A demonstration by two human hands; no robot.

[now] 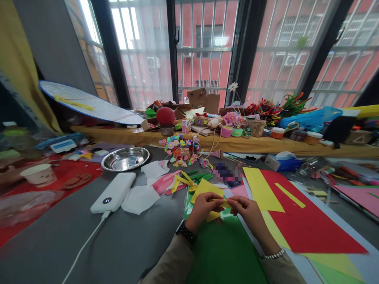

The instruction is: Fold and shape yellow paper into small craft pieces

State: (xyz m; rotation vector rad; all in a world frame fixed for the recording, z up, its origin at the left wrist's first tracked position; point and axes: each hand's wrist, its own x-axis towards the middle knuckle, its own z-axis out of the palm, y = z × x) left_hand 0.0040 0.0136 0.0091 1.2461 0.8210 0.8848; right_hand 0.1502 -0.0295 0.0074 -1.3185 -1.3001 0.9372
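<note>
Between my two hands is a small folded strip of yellow paper (224, 204), held level over a green sheet (227, 252). My left hand (205, 209) pinches its left end, and a dark watch band sits on that wrist. At the other end, the fingers of my right hand (247, 213) are closed on the strip; a beaded bracelet circles this wrist. Yellow paper pieces (209, 188) lie just behind and below my fingers. Folded green strips (201, 176) and pink paper (166, 181) rest beyond them to the left.
A white power bank (114, 192) with a cable and a steel plate (125, 159) are on the left. Red paper (314, 221) and a yellow sheet (262, 189) lie to the right. Craft flowers (180, 149) stand near the cluttered window ledge (142, 139). Another person's hand (13, 175) shows at far left.
</note>
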